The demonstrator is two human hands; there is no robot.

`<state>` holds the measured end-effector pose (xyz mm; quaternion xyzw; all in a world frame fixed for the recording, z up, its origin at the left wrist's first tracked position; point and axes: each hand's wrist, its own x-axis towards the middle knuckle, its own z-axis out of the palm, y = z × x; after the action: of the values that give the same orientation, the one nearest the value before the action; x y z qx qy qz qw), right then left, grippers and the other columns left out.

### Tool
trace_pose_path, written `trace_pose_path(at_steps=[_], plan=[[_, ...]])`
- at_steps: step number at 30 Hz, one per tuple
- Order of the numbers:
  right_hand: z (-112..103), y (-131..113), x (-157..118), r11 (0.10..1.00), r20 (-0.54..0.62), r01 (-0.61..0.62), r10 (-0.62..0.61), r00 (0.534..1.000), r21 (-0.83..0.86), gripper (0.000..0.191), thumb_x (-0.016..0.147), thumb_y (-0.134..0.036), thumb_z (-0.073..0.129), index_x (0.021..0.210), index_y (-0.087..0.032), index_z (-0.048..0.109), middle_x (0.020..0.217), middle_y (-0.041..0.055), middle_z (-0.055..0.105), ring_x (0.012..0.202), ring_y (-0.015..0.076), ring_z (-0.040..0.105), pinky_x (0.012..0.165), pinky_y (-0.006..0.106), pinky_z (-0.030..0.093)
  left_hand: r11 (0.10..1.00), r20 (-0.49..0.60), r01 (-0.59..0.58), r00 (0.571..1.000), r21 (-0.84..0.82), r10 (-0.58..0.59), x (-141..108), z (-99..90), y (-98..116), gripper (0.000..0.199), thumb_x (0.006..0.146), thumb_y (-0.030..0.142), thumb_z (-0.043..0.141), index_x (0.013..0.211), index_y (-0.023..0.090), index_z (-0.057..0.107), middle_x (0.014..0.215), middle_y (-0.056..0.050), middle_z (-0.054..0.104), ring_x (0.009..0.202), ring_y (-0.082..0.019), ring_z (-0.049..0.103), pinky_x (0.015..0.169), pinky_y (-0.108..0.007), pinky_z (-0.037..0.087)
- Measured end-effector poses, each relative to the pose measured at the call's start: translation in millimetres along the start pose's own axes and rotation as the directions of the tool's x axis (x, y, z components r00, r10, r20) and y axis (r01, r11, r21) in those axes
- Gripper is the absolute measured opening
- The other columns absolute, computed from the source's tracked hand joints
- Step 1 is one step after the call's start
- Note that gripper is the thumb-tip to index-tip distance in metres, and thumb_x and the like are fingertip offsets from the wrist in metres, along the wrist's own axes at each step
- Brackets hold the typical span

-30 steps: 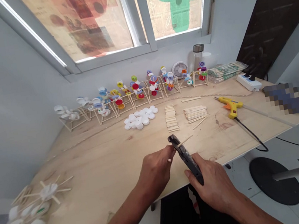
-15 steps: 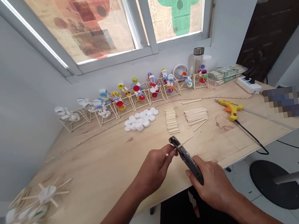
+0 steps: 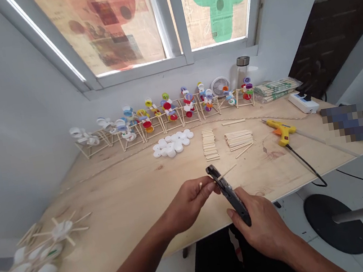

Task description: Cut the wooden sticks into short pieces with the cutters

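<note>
Near the table's front edge, my left hand (image 3: 189,203) pinches a thin wooden stick (image 3: 228,172). The stick passes through the jaws of a dark hand cutter (image 3: 229,197) and sticks out to the right. My right hand (image 3: 260,219) is wrapped round the cutter's handles. Just beyond the tool lie two piles of short sticks, one a narrow stack (image 3: 209,145) and the other a wider pile (image 3: 238,139). A cluster of white bottle caps (image 3: 173,144) sits to their left.
Along the wall stand several stick frames (image 3: 174,119) carrying coloured caps. A yellow glue gun (image 3: 282,131) lies at the right with its cord over the edge, near a white power strip (image 3: 303,103). Stick-and-cap wheels (image 3: 62,230) rest at the left. Bagged sticks (image 3: 273,89) lie behind.
My left fingers have shifted slightly around the stick, and its near end now points up more. The cutter stays in almost the same place. The whole view has shifted a little.
</note>
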<state>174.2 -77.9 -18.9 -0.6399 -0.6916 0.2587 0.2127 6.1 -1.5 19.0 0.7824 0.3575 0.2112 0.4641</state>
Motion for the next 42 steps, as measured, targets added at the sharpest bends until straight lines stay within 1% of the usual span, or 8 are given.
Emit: trace_pose_path(at_steps=[4, 8, 11, 14, 26, 31, 36, 42], plan=[[1.3, 0.7, -0.4, 0.998, -0.01, -0.002, 0.001, 1.0, -0.069, 0.009, 0.082, -0.03, 0.044, 0.078, -0.022, 0.045, 0.057, -0.0028, 0.055, 0.053, 0.0157, 0.051, 0.05, 0.023, 0.023, 0.989, 0.108, 0.074, 0.992, -0.126, -0.061, 0.0, -4.4, 0.9, 0.037, 0.088, 0.04, 0.032, 0.077, 0.014, 0.055, 0.046, 0.008, 0.025, 0.041, -0.006, 0.024, 0.04, -0.017, 0.024], [4.1, 1.8, 2.2, 0.994, -0.032, -0.034, 0.031, 0.999, -0.105, 0.01, 0.082, -0.03, 0.045, 0.075, -0.022, 0.044, 0.058, -0.001, 0.057, 0.055, 0.0166, 0.053, 0.05, 0.023, 0.022, 0.964, -0.093, -0.043, 0.993, 0.263, 0.069, -0.7, 9.2, -5.3, 0.03, 0.09, 0.03, 0.03, 0.078, 0.016, 0.054, 0.058, 0.002, 0.049, 0.051, -0.009, 0.044, 0.05, -0.019, 0.033], [5.0, 1.7, 3.4, 0.994, -0.043, -0.047, 0.043, 0.998, -0.101, 0.011, 0.082, -0.03, 0.045, 0.075, -0.022, 0.044, 0.06, -0.0003, 0.059, 0.058, 0.0171, 0.054, 0.051, 0.023, 0.023, 0.755, -0.313, -0.026, 0.9, 0.655, 0.303, -2.6, 24.6, -14.6, 0.022, 0.088, 0.022, 0.035, 0.083, 0.016, 0.055, 0.059, 0.0, 0.054, 0.052, -0.011, 0.048, 0.048, -0.02, 0.03], [4.5, 0.7, 3.3, 0.996, -0.032, -0.041, 0.038, 0.999, -0.074, 0.01, 0.082, -0.03, 0.046, 0.076, -0.022, 0.044, 0.062, -0.0006, 0.06, 0.06, 0.0172, 0.055, 0.052, 0.023, 0.024, 0.594, -0.311, -0.021, 0.837, 0.804, 0.45, -4.9, 32.6, -21.7, 0.022, 0.086, 0.014, 0.034, 0.082, 0.015, 0.055, 0.055, 0.001, 0.052, 0.047, -0.01, 0.045, 0.046, -0.021, 0.027], [0.9, -0.1, -1.0, 0.996, -0.006, -0.019, 0.019, 1.0, -0.083, 0.008, 0.082, -0.028, 0.045, 0.078, -0.021, 0.045, 0.059, -0.0018, 0.057, 0.056, 0.0156, 0.052, 0.05, 0.023, 0.023, 0.99, -0.062, -0.045, 0.997, 0.133, 0.054, -5.2, 6.9, 1.3, 0.031, 0.09, 0.03, 0.031, 0.077, 0.015, 0.055, 0.075, -0.001, 0.06, 0.07, -0.011, 0.054, 0.063, -0.02, 0.041], [5.1, 2.1, 3.5, 0.992, -0.02, -0.032, 0.03, 0.999, -0.124, 0.01, 0.082, -0.028, 0.046, 0.075, -0.021, 0.044, 0.058, -0.0007, 0.057, 0.055, 0.0157, 0.053, 0.049, 0.023, 0.022, 0.938, -0.184, -0.03, 0.978, 0.345, 0.099, -5.3, 16.9, -9.2, 0.027, 0.089, 0.026, 0.032, 0.079, 0.016, 0.055, 0.068, -0.001, 0.059, 0.06, -0.011, 0.053, 0.057, -0.02, 0.039], [6.2, 1.0, 7.8, 0.997, -0.006, -0.039, 0.039, 0.999, -0.063, 0.009, 0.082, -0.027, 0.046, 0.076, -0.02, 0.046, 0.06, -0.0005, 0.059, 0.056, 0.0158, 0.055, 0.051, 0.023, 0.025, 0.694, -0.34, 0.026, 0.884, 0.72, 0.32, -5.1, 31.8, -22.8, 0.023, 0.087, 0.018, 0.033, 0.082, 0.016, 0.054, 0.055, 0.0, 0.053, 0.049, -0.012, 0.048, 0.048, -0.021, 0.03], [0.7, -0.8, 6.9, 0.999, 0.021, -0.033, 0.033, 0.999, -0.03, 0.009, 0.081, -0.029, 0.047, 0.079, -0.021, 0.046, 0.063, -0.0012, 0.059, 0.059, 0.016, 0.056, 0.052, 0.023, 0.025, 0.942, -0.189, -0.04, 0.976, 0.333, 0.109, -2.5, 15.4, -9.6, 0.027, 0.09, 0.027, 0.031, 0.08, 0.017, 0.054, 0.061, 0.001, 0.053, 0.054, -0.01, 0.048, 0.052, -0.02, 0.035]])
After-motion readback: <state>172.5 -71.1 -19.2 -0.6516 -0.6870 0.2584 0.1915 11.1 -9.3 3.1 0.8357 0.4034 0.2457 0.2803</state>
